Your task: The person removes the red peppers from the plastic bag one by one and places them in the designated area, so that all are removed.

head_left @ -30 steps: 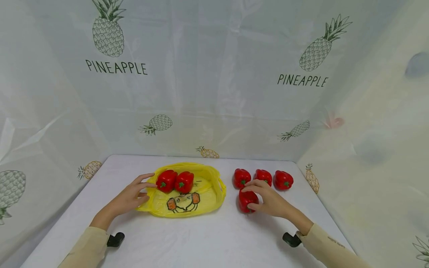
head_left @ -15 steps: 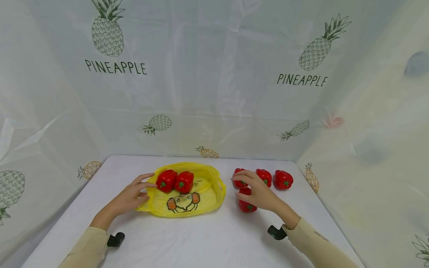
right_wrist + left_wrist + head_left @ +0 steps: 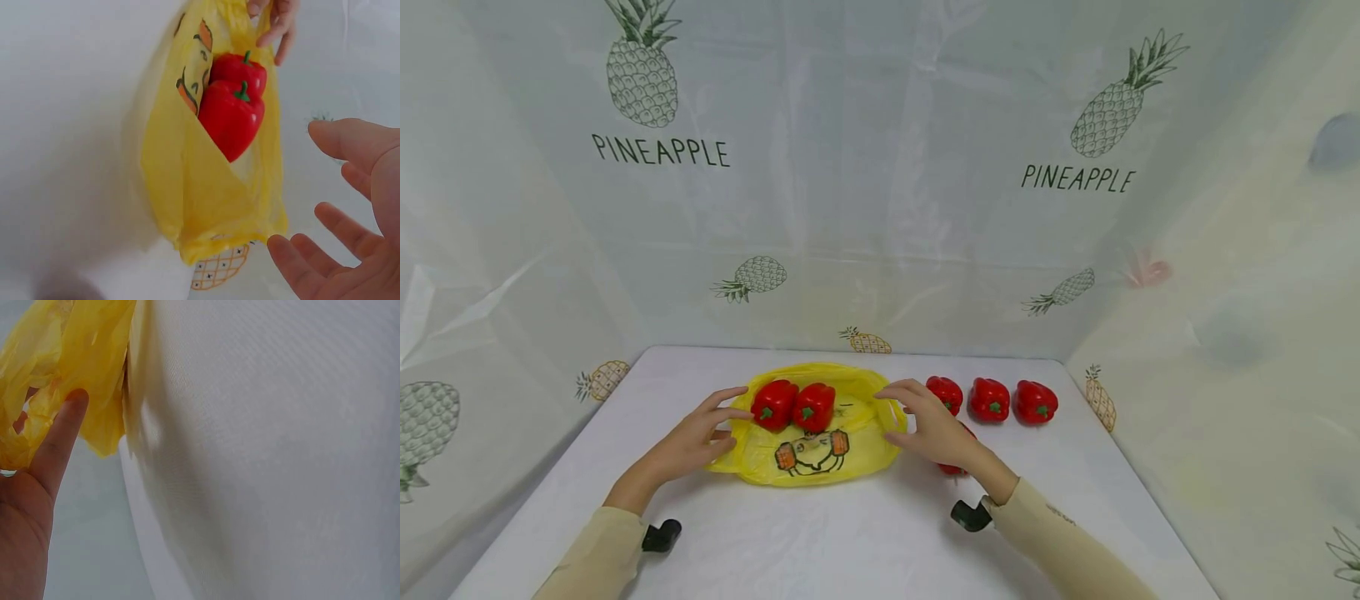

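Observation:
A yellow plastic bag [image 3: 857,446] lies flat on the white table with two red peppers [image 3: 773,404] [image 3: 814,406] in its mouth. My left hand [image 3: 726,421] rests on the bag's left edge, fingers stretched; in the left wrist view a fingertip [image 3: 74,400] touches the yellow plastic [image 3: 81,356]. My right hand [image 3: 902,408] hovers open and empty at the bag's right edge. In the right wrist view its spread fingers [image 3: 300,256] face the bag [image 3: 187,200] and both peppers [image 3: 232,115]. A fourth loose pepper [image 3: 953,470] lies mostly hidden behind my right hand.
Three red peppers [image 3: 945,393] [image 3: 989,398] [image 3: 1036,402] stand in a row at the back right of the table [image 3: 820,542]. Pineapple-print plastic sheeting [image 3: 880,208] walls the table at the back and both sides.
My right hand left the front pepper on the table and swung left, empty, to the bag's right edge. The left hand and bag stayed put.

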A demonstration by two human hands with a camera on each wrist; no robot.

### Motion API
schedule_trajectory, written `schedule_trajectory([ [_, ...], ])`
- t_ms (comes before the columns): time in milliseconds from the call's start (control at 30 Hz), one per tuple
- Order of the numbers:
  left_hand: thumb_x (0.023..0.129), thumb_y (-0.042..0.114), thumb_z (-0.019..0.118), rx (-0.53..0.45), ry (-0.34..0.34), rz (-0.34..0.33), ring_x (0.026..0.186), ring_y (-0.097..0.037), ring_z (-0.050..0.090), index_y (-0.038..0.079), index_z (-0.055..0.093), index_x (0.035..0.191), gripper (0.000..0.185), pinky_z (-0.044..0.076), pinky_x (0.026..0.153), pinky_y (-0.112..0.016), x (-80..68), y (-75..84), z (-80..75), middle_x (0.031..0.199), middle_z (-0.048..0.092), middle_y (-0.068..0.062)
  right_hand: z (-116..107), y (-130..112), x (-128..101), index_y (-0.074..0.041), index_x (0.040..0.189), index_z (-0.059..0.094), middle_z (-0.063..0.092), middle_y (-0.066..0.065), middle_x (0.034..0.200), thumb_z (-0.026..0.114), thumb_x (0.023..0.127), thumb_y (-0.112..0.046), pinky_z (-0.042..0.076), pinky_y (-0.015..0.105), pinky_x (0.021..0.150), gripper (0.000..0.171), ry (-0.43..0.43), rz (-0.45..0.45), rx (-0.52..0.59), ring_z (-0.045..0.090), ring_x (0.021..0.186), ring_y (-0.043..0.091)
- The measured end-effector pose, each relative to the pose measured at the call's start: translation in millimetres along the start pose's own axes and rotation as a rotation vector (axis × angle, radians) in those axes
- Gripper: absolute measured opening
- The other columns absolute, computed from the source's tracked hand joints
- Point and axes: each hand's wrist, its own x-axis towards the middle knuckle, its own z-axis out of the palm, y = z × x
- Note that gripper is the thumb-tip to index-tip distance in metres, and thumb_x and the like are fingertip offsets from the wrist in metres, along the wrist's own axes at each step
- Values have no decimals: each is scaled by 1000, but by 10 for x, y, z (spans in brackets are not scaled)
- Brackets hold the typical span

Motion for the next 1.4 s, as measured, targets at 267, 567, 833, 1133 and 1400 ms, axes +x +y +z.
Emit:
schedule_trajectory([
  [267, 96, -4, 71, -4, -2, -6, 145, -49, 45, 9, 72, 133, 40, 61, 99, -44, 10, -21, 12, 169, 30, -17, 251, -61, 293, -14, 145, 62, 56, 6, 145, 84, 93, -16, 61, 45, 103, 57, -14, 36, 54, 57, 130, 24],
  [567, 96, -4, 71, -7, 1, 1, 145, -49, 46, 11, 72, 132, 39, 61, 99, -43, 25, -35, 20, 169, 30, -15, 457, -104, 552, -16, 149, 58, 55, 8, 148, 81, 95, -16, 60, 48, 103, 59, -42, 45, 69, 55, 132, 24],
  [833, 96, -3, 72, 7, 2, -4, 145, -49, 46, 12, 73, 132, 39, 61, 99, -43, 28, -44, 24, 169, 31, -16, 602, -65, 701, -7, 149, 59, 55, 13, 147, 79, 95, -13, 61, 48, 99, 58, -29, 69, 95, 54, 128, 28],
  [1133, 96, -5, 71, -6, -1, 6, 145, -49, 46, 9, 72, 133, 40, 61, 99, -44, 12, -22, 32, 169, 30, -17, 815, -50, 865, -11, 150, 59, 58, 11, 149, 80, 97, -19, 50, 48, 116, 58, -45, 106, 47, 54, 137, 33],
  [1400, 95, -6, 71, 0, 5, 17, 144, -50, 47, 8, 72, 132, 40, 61, 98, -44, 8, -15, 32, 168, 31, -18, 947, -43, 970, -20, 150, 60, 56, 3, 150, 80, 97, -24, 53, 41, 113, 57, -43, 174, 20, 57, 133, 22],
])
